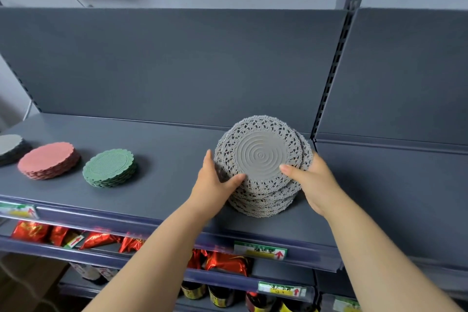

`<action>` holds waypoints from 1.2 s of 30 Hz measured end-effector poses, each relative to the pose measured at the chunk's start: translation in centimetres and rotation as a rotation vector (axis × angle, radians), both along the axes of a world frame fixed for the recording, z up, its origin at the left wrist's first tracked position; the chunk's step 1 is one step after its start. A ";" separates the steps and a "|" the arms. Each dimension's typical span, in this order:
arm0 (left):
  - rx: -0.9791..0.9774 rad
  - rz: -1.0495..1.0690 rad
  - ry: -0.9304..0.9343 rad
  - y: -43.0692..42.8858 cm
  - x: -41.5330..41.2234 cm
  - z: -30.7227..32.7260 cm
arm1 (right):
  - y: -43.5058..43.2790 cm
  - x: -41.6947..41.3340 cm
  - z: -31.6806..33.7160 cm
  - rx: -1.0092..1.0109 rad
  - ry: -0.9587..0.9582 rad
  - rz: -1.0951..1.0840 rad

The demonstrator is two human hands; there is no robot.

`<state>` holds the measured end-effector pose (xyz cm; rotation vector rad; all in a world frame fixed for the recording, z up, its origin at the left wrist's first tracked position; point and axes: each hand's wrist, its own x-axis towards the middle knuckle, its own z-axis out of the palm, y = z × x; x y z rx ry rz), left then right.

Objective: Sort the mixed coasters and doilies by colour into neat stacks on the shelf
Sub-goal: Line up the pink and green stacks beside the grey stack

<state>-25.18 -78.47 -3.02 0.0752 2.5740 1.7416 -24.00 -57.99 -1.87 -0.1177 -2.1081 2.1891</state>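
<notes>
While left hand (215,185) and right hand (314,181) clasp its edges, grey stack (260,154) touches shelf (164,154).

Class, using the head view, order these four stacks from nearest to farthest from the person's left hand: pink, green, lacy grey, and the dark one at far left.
1. Grey doily stack, gripped by the left hand, right of centre.
2. Green stack, to its left.
3. Pink stack, further left.
4. Dark stack, at the picture's left edge.
</notes>
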 end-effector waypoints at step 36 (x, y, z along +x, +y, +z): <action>0.039 -0.202 0.270 1.8 1.1 0.0 | -1.1 3.6 0.3 0.454 0.124 -0.092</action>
